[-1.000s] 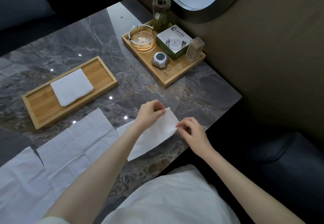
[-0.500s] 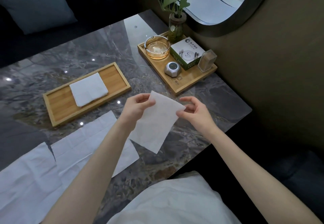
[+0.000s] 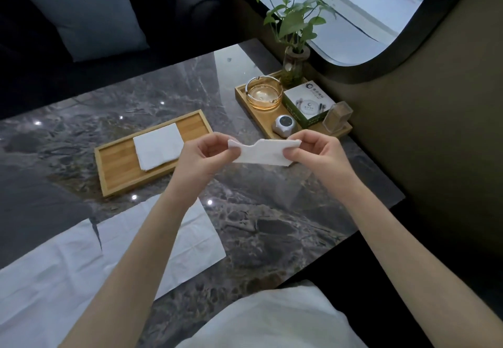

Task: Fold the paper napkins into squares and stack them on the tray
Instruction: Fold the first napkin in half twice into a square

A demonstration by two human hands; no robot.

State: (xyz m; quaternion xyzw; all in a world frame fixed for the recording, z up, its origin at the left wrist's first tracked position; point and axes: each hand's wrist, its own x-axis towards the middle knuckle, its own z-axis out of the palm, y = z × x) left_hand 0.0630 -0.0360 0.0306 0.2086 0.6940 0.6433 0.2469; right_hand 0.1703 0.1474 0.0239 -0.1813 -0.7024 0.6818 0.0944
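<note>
Fingers (image 3: 292, 154) of both our hands pinched the napkin (image 3: 261, 153) at its ends, above the desk (image 3: 258, 211); the tray (image 3: 119, 169) lay just left of them.

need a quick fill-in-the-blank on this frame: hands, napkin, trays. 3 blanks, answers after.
1. Both the left hand and the right hand pinch one white ____, held above the table.
2. The folded napkin lies on the ____ of the two wooden trays.
3. The glass ashtray sits on the far tray, beside a green and white ____.

Answers: napkin; nearer; box
</note>
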